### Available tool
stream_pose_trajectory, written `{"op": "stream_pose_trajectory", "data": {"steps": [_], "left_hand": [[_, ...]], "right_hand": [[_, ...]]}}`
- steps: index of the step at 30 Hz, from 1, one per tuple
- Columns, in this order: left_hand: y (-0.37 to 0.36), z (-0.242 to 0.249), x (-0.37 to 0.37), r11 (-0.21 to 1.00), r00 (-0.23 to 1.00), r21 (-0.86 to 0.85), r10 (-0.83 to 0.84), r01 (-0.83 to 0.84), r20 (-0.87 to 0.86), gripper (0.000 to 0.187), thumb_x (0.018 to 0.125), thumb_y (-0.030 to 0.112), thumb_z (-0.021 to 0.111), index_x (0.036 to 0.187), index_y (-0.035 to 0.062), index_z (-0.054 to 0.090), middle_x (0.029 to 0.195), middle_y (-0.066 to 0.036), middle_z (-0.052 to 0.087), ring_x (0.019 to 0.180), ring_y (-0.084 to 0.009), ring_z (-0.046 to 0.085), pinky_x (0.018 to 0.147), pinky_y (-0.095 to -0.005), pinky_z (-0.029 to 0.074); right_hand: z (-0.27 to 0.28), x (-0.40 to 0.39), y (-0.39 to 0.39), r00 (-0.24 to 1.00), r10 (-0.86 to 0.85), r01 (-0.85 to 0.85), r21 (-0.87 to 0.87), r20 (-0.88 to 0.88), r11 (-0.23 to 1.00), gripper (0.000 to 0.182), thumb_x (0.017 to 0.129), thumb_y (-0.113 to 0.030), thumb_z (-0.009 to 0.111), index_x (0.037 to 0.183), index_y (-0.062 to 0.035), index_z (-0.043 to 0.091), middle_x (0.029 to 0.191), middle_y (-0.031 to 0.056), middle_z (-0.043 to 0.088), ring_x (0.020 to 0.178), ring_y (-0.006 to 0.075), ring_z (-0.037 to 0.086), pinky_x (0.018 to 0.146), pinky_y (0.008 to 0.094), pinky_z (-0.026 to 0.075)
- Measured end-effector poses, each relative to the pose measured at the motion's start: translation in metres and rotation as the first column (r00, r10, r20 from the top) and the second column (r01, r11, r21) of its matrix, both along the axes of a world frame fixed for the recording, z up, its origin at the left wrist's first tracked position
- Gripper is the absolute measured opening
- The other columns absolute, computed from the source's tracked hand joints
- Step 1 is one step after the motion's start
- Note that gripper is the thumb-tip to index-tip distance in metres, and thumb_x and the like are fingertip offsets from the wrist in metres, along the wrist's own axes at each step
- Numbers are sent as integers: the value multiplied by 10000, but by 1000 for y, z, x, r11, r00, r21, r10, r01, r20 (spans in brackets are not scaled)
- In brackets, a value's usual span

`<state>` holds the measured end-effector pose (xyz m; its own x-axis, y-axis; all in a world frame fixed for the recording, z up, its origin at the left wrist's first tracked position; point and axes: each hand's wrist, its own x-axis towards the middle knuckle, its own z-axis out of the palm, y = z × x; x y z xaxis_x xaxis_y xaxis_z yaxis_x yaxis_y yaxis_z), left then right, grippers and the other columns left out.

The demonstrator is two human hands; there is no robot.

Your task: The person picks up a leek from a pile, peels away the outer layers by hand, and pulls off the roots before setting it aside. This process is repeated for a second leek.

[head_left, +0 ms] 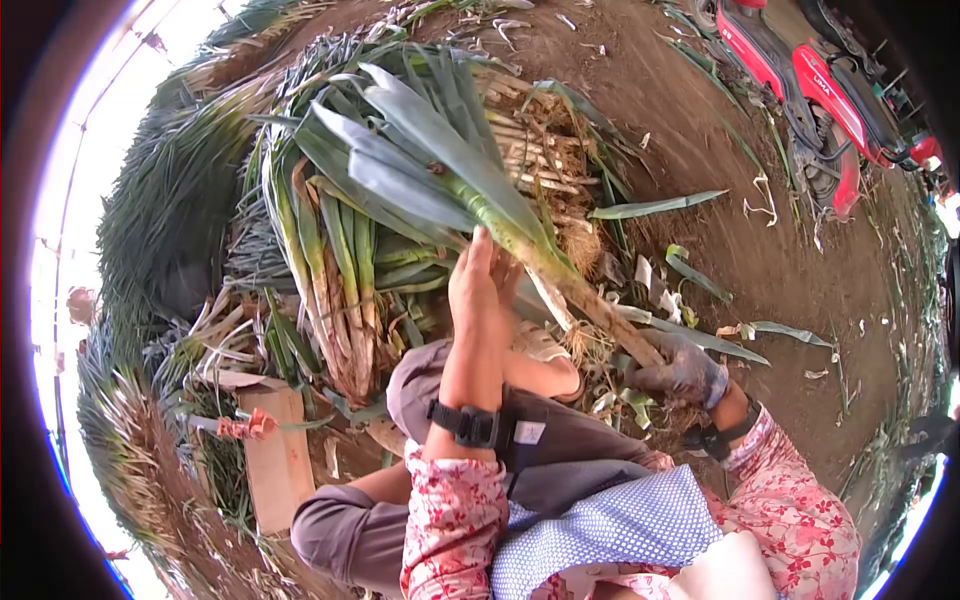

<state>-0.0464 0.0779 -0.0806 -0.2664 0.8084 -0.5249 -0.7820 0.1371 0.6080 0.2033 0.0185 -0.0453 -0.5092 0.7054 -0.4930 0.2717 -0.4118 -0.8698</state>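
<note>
A large leek-like green onion [520,240] slants across the middle, its broad leaves up to the left and its pale brown base down to the right. My right hand [685,375], in a dark dirty glove, is closed around the base. My left hand [478,285] is bare, with its fingers stretched upward beside the stalk; the fingertips are at or just under it, and contact is hard to make out. Behind the stalk lies a pile of green onions [540,150] with roots showing. Another bunch of green onions [340,270] lies left of my left hand.
Large heaps of green onions [170,200] line the left side. A cardboard piece [275,450] stands at lower left. Loose leaves [690,275] and scraps are scattered over the brown soil [700,180]. A red motorbike [830,95] is at upper right.
</note>
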Motion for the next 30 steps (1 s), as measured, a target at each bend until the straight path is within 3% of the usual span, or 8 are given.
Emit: {"op": "stream_pose_trajectory", "data": {"steps": [5, 10, 13, 23, 24, 26, 28, 30], "left_hand": [[-6, 6, 3, 987, 990, 154, 25, -46, 139, 466, 835, 308, 592, 1181, 45, 424, 1116, -100, 509, 988, -258, 534, 846, -367, 448], [-15, 11, -4, 968, 998, 249, 4, -20, 62, 440, 802, 293, 640, 1102, 24, 463, 1016, -114, 557, 894, -255, 580, 782, -392, 486], [-15, -8, -8, 999, 968, 33, 36, -29, -248, 313, 816, 219, 621, 1010, 4, 501, 870, -108, 595, 731, -237, 612, 639, -352, 527], [-10, -18, -9, 976, 994, -194, 85, -98, -73, 155, 797, 39, 476, 922, -48, 506, 798, -133, 591, 592, -245, 608, 501, -334, 532], [-14, -11, -6, 975, 993, -220, -46, 20, -111, 186, 807, 35, 450, 953, -76, 484, 792, -133, 587, 623, -261, 620, 515, -333, 543], [-19, 4, 2, 931, 982, -331, -180, 154, -49, 193, 803, 47, 468, 937, -88, 503, 802, -154, 584, 646, -271, 618, 550, -356, 536], [-25, 8, 12, 892, 942, -323, -336, 317, -5, 210, 818, 57, 465, 944, -108, 499, 786, -171, 582, 674, -291, 621, 588, -385, 532], [-30, 3, 16, 807, 828, -265, -558, 528, -50, 247, 832, 33, 413, 1017, -117, 476, 834, -168, 596, 716, -263, 637, 653, -330, 552]], "right_hand": [[-12, 4, -26, 950, -105, -39, 445, 294, 895, 517, 736, -189, 634, 1206, -44, 475, 947, 121, 617, 831, 187, 600, 732, 299, 467], [-13, -21, -30, 857, -295, -277, 860, 423, 429, 484, 695, -188, 659, 1147, -75, 528, 1024, 181, 585, 905, 315, 583, 747, 388, 482], [-19, -36, -37, 884, -244, -267, 860, 398, 435, 487, 700, -172, 651, 1154, -58, 519, 1031, 184, 579, 894, 334, 577, 742, 393, 480], [-26, -64, -31, 968, -215, 103, 580, 127, 808, 509, 721, -118, 617, 1188, 16, 466, 1041, 223, 558, 974, 324, 556, 771, 374, 466], [-25, -61, -15, 949, -59, -290, 932, 309, 217, 439, 760, -82, 597, 1170, 22, 480, 1059, 173, 573, 936, 253, 584, 742, 317, 476], [-20, -70, -3, 945, -138, 243, 354, -295, 903, 398, 784, -70, 583, 1161, 18, 488, 1014, 125, 591, 885, 195, 589, 701, 264, 478], [-16, -70, 11, 827, -345, 265, -233, -443, 936, 360, 821, -87, 568, 1161, 2, 490, 907, 39, 605, 780, 103, 572, 631, 179, 461], [-25, -75, 23, 803, -410, 382, -155, -432, 911, 355, 820, -112, 581, 1148, -4, 494, 822, 35, 599, 661, 100, 545, 553, 209, 456]]}}
